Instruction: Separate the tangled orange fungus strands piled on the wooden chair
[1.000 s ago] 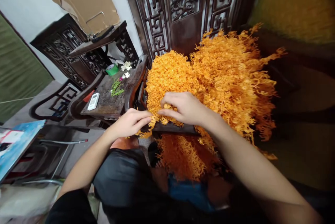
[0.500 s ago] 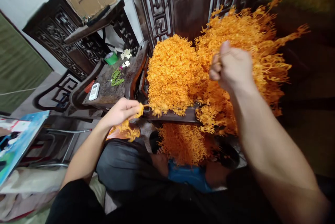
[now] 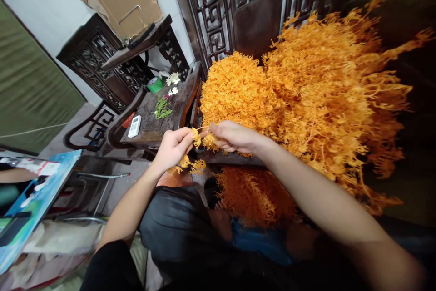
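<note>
My left hand (image 3: 173,148) is closed on an orange artificial-looking flower sprig (image 3: 197,167), whose frilly ends hang below the fingers. Close beside it, my right hand (image 3: 230,136) pinches a thin orange stem that runs between the two hands. Behind the hands rises a dense mound of orange sprigs (image 3: 238,86). A larger, looser heap of the same orange sprigs (image 3: 316,91) spreads to the right, with stems sticking outward. More orange strands (image 3: 255,195) lie low between my legs, above something blue (image 3: 259,241).
A dark carved wooden chair seat (image 3: 146,120) at left bears green tape (image 3: 155,84), white flowers (image 3: 173,78), green stems (image 3: 163,108) and a white device (image 3: 135,126). At far left, a person's forearm (image 3: 17,174) rests by a blue patterned table (image 3: 64,168). Carved panels (image 3: 259,23) stand behind.
My right hand has come down and left from over the larger orange heap to meet my left hand. My left hand still holds the orange sprig. The view has shifted slightly.
</note>
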Tool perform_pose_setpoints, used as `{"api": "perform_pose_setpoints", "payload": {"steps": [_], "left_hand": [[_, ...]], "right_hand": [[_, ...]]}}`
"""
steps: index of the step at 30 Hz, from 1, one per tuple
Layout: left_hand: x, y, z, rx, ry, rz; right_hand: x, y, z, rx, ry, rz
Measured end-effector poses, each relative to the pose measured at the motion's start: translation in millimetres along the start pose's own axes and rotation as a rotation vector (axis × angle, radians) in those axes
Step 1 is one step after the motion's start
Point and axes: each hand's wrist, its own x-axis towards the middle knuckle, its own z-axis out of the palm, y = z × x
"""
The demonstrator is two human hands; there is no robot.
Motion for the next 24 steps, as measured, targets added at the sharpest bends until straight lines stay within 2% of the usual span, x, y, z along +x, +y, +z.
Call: {"api": "perform_pose_setpoints", "payload": {"steps": [3, 6, 10, 12, 14, 15, 16, 18, 20, 24], "left_hand": [[0, 3, 1.4, 0.134, 0.015, 0.095], [0, 1, -3.1, 0.336, 0.096, 0.179], [0, -15, -30.2, 0.737, 0.146, 0.358], [-3, -22, -48.8, 0.847, 0.266, 0.380], [-6, -23, -61.2, 0.838, 0.521, 0.307], [-8, -21, -62.9, 0.786, 0.619, 0.242], [-9, -17, -61.2, 0.714, 0.637, 0.216], [-8, -7, -49.4, 0.575, 0.520, 0.175], [-5, 4, -32.9, 0.475, 0.451, 0.151], [0, 17, -8.3, 0.397, 0.383, 0.136]], "right_hand": [[6, 2, 6, -0.150, -0.049, -0.078], [9, 3, 8, -0.247, -0.110, -0.103], [-5, -7, 5, -0.340, -0.357, -0.031], [-18, -15, 0, -0.435, -0.524, 0.054], [-28, -21, -7, -0.451, -0.591, 0.108], [-31, -22, -9, -0.423, -0.551, 0.106], [-31, -22, -10, -0.381, -0.458, 0.075], [-28, -19, -7, -0.300, -0.193, -0.051], [-20, -14, 5, -0.288, 0.031, -0.176], [-9, -11, 35, -0.417, 0.339, -0.380]]}}
